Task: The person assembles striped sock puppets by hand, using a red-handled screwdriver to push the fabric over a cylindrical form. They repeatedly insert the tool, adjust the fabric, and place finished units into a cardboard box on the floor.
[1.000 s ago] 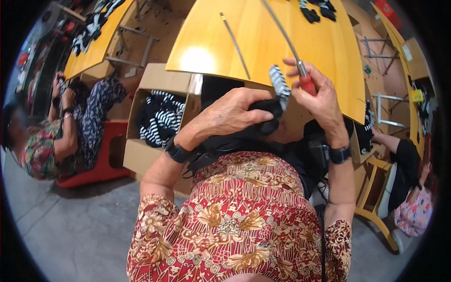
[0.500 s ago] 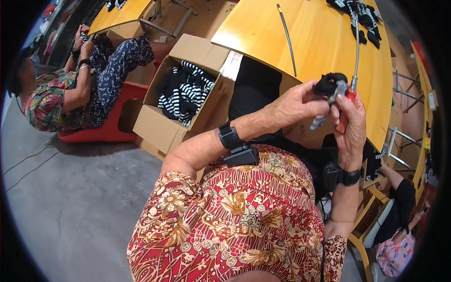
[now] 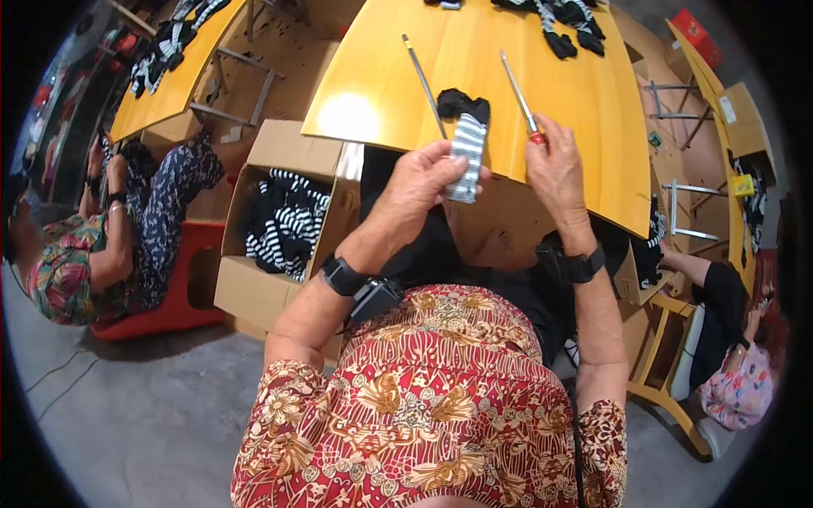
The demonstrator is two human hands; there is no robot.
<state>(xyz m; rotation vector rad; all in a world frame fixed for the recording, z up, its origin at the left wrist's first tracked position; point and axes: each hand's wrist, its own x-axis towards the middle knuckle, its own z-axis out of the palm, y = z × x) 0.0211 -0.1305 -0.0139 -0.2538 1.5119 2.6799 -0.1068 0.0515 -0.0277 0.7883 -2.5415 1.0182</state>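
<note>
My left hand [image 3: 428,176] pinches the lower end of a small grey-and-white striped sock [image 3: 468,151], its fingers closed on the cloth. The sock's black end [image 3: 461,104] lies over the wooden table top, pointing away from me. In my right hand [image 3: 555,165] is a screwdriver-like tool [image 3: 518,89] with a red handle, mostly hidden by my fingers. Its long metal shaft points away over the table. A dark thin rod [image 3: 423,82] with a yellowish tip lies on the table left of the sock.
An open cardboard box [image 3: 279,140] of black and striped socks stands left of the table [image 3: 373,51]. More socks [image 3: 563,21] lie at the far edge. One person [image 3: 80,262] sits at left, another [image 3: 732,385] at right, near a wooden chair [image 3: 652,372].
My hands have moved apart and left. The sock, bunched up dark at the tool before, now hangs straight from my left hand, off the shaft. The view has shifted.
</note>
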